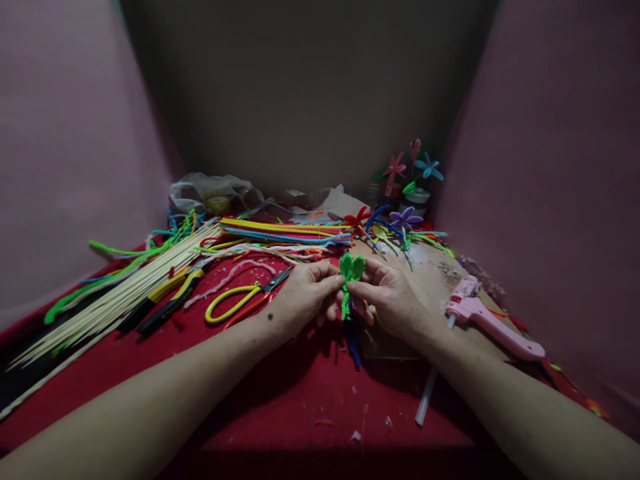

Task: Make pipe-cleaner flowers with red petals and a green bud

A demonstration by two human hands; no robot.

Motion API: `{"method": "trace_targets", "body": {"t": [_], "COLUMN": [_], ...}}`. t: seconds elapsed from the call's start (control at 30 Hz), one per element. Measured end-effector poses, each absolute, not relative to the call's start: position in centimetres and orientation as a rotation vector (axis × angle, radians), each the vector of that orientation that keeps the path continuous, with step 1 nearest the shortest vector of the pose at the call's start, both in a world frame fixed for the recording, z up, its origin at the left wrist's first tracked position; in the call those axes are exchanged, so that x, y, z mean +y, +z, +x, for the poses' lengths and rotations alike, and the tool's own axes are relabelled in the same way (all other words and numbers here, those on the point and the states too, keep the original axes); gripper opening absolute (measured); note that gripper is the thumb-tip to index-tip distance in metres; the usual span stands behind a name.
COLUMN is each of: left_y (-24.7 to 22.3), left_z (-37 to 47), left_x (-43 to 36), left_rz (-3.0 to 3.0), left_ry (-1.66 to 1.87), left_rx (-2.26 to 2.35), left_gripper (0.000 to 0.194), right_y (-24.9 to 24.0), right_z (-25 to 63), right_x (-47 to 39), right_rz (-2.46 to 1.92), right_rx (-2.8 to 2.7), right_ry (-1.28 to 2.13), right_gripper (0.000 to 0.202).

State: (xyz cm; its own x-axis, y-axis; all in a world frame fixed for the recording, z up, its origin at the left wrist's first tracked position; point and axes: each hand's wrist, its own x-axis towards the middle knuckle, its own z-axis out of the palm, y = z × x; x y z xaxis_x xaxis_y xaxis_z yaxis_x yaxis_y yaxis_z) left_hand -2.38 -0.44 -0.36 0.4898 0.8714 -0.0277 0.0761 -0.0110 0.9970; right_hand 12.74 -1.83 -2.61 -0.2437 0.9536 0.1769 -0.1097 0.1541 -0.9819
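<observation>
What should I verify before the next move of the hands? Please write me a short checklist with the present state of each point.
1. Left hand has its fingers on the green looped pipe cleaner: ok.
2. Right hand also grips that piece: ok.
3. Scissors laid down, not held: ok, they lie beside the left hand.
4. Pink glue gun laid down: ok, on its side to the right; whether it is hot: cannot tell.
5. Red cloth free of scraps: not ok, small bits lie in front.
6. Right forearm not touching the glue stick: cannot tell, they overlap in this view.
</observation>
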Motion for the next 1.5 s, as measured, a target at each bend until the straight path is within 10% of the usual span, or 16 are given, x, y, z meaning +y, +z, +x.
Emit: {"method": "trace_targets", "body": {"t": [1.5], "left_y": [-1.0], "left_z": [-2.0], "left_x": [-0.8], "left_rz": [1.098], "left_ry": [0.645], "left_rx": [0.751], "left_gripper": [0.013], "right_y": [-2.6], "right_z": [13.0], "right_x": [-2.0], "right_rz": [-1.094], "right_rx": [-1.194], "right_ry": [1.306], "right_gripper": [0.019]}}
